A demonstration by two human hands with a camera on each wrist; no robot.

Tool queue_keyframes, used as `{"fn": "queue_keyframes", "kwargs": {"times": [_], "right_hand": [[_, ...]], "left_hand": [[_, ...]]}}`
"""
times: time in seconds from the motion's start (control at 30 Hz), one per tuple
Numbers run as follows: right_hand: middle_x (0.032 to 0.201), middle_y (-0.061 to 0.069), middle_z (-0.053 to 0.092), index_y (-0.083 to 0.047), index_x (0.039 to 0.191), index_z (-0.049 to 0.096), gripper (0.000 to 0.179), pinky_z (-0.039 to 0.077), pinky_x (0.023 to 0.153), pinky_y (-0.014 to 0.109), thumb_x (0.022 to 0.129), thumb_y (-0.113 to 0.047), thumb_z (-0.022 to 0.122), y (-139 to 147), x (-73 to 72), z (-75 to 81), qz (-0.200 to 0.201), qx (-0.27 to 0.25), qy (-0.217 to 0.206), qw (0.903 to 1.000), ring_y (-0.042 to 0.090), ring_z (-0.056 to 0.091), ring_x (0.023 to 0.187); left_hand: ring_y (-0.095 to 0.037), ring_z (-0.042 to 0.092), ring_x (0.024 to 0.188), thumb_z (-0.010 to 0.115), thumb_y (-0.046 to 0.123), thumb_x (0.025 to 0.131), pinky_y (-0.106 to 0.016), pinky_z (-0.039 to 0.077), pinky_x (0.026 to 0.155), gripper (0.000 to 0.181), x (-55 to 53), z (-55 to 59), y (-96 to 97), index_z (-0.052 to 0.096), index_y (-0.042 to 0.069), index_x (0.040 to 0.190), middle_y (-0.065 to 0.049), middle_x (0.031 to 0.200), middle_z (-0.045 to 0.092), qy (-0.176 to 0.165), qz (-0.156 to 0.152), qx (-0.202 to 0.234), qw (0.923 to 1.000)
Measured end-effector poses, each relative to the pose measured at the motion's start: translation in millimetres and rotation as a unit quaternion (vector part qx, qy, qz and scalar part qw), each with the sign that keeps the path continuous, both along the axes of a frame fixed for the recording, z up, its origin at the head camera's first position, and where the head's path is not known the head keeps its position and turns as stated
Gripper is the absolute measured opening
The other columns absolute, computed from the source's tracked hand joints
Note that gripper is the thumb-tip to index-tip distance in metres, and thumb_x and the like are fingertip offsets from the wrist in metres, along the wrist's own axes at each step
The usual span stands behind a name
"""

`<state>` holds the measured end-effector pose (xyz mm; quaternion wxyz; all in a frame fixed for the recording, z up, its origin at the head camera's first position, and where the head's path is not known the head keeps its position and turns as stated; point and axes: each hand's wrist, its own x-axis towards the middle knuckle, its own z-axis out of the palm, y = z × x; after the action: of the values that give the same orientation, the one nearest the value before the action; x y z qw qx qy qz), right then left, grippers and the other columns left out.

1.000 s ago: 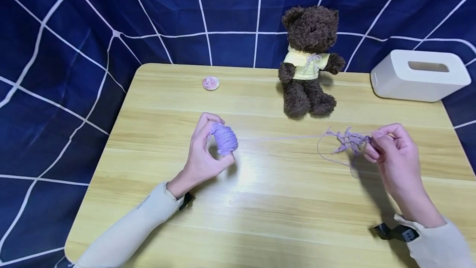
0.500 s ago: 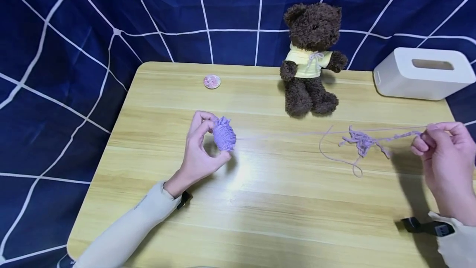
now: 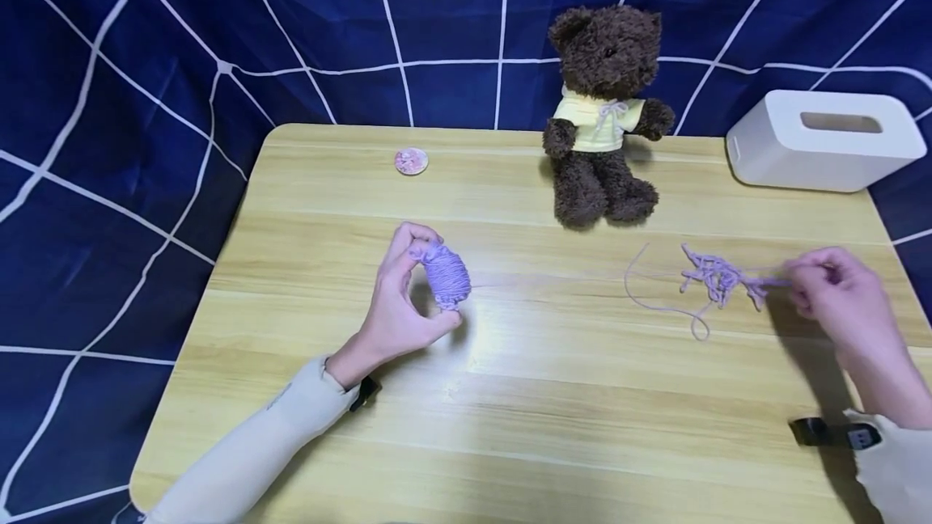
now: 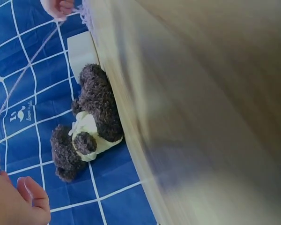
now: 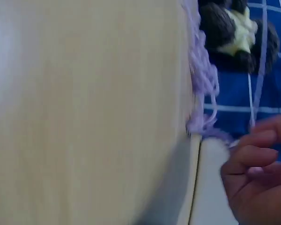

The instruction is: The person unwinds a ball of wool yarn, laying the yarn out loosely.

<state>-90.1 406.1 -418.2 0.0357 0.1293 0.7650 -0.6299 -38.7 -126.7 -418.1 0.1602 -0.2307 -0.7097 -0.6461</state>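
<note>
Fingers of the left hand (image 3: 391,307) grip the purple yarn ball (image 3: 446,275), its long axis running roughly from fingertips to thumb. Meanwhile the right hand (image 3: 848,297) pinches one end of a yarn tangle (image 3: 719,277), which trails left from those fingertips over the counter (image 3: 553,411), way nearer that hand tbh.

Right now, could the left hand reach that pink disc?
Probably, once free: the left hand holds the purple yarn ball, but nothing visible blocks its way to the pink disc.
</note>
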Motion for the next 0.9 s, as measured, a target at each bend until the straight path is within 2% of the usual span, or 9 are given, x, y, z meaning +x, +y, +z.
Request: {"fn": "queue_keyframes", "kwargs": {"times": [0.03,0.07,0.13,0.23,0.4,0.57,0.67,0.77,0.9], "right_hand": [[0.086,-0.011,0.067,-0.017,0.103,0.069,0.017,0.049,0.053,0.017,0.108,-0.003,0.061,-5.5,1.6,-0.8,0.039,0.068,-0.011,0.9969,0.004,0.059,0.066],[0.095,-0.010,0.066,-0.016,0.110,0.071,0.009,0.050,0.057,0.016,0.109,-0.011,0.063,-13.7,3.8,-1.0,0.074,0.137,-0.013,0.9877,0.002,0.058,0.071],[0.114,-0.004,0.062,-0.012,0.126,0.070,0.019,0.049,0.062,0.017,0.110,-0.021,0.065,-36.5,8.1,1.2,0.116,0.235,0.003,0.9649,0.001,0.058,0.079],[0.121,0.008,0.057,-0.005,0.142,0.065,0.037,0.049,0.061,0.020,0.111,-0.026,0.065,-81.9,14.7,8.5,0.148,0.261,0.046,0.9528,0.005,0.057,0.081],[0.113,0.009,0.069,-0.010,0.142,0.068,0.031,0.056,0.065,0.027,0.112,-0.018,0.063,-169.0,25.8,22.0,0.242,0.124,0.083,0.9586,0.022,0.064,0.082],[0.107,0.010,0.070,-0.008,0.142,0.068,0.032,0.058,0.070,0.027,0.111,-0.007,0.060,-236.3,31.7,20.5,0.356,0.011,0.109,0.9280,0.026,0.064,0.080],[0.091,0.019,0.064,-0.005,0.147,0.064,0.037,0.052,0.060,0.029,0.110,-0.006,0.062,-258.8,34.4,17.4,0.403,-0.036,0.100,0.9090,0.033,0.058,0.071],[0.100,0.028,0.067,-0.002,0.150,0.059,0.041,0.056,0.065,0.031,0.110,-0.009,0.063,-270.0,36.1,14.8,0.429,-0.092,0.049,0.8972,0.038,0.061,0.076],[0.096,0.029,0.068,-0.002,0.129,0.070,0.023,0.059,0.069,0.033,0.112,-0.014,0.062,-272.1,36.7,11.3,0.431,-0.096,0.020,0.8970,0.040,0.062,0.076]], "left_hand": [[-0.031,0.052,0.113,0.080,-0.001,0.060,-0.033,0.057,0.095,0.049,0.0,0.0,0.9,0.066,-0.009,0.107,-0.019,0.121,0.051,0.000,-0.004,0.000,1.0000],[-0.031,0.052,0.114,0.080,-0.001,0.060,-0.033,0.057,0.095,0.049,0.0,0.3,2.0,0.067,-0.009,0.106,-0.018,0.121,0.051,0.000,-0.008,-0.001,1.0000],[-0.031,0.051,0.114,0.081,-0.002,0.060,-0.034,0.058,0.096,0.048,-0.5,-0.1,4.1,0.068,-0.009,0.106,-0.018,0.121,0.051,-0.001,-0.015,0.000,0.9999],[-0.031,0.051,0.115,0.081,-0.002,0.061,-0.035,0.058,0.097,0.047,-1.0,-1.0,6.9,0.069,-0.008,0.105,-0.017,0.120,0.052,0.000,-0.023,0.005,0.9997],[-0.031,0.050,0.115,0.081,-0.001,0.063,-0.037,0.056,0.098,0.041,-1.3,-3.0,11.8,0.071,-0.006,0.102,-0.018,0.116,0.055,0.015,-0.025,0.000,0.9996],[-0.032,0.050,0.116,0.082,0.000,0.065,-0.042,0.048,0.105,0.038,-2.7,-4.9,17.5,0.073,-0.002,0.101,-0.017,0.113,0.060,0.038,-0.022,-0.025,0.9987],[-0.033,0.050,0.117,0.085,0.000,0.068,-0.045,0.047,0.106,0.034,-3.7,-5.3,20.0,0.073,0.000,0.101,-0.016,0.114,0.061,0.045,-0.023,-0.035,0.9981],[-0.033,0.050,0.116,0.087,0.000,0.072,-0.045,0.047,0.106,0.031,-4.5,-5.2,21.2,0.073,0.002,0.100,-0.016,0.115,0.061,0.048,-0.026,-0.044,0.9975],[-0.033,0.050,0.116,0.088,0.000,0.069,-0.045,0.048,0.106,0.037,-4.9,-4.6,20.7,0.074,0.001,0.103,-0.016,0.115,0.058,0.045,-0.033,-0.042,0.9976]]}}
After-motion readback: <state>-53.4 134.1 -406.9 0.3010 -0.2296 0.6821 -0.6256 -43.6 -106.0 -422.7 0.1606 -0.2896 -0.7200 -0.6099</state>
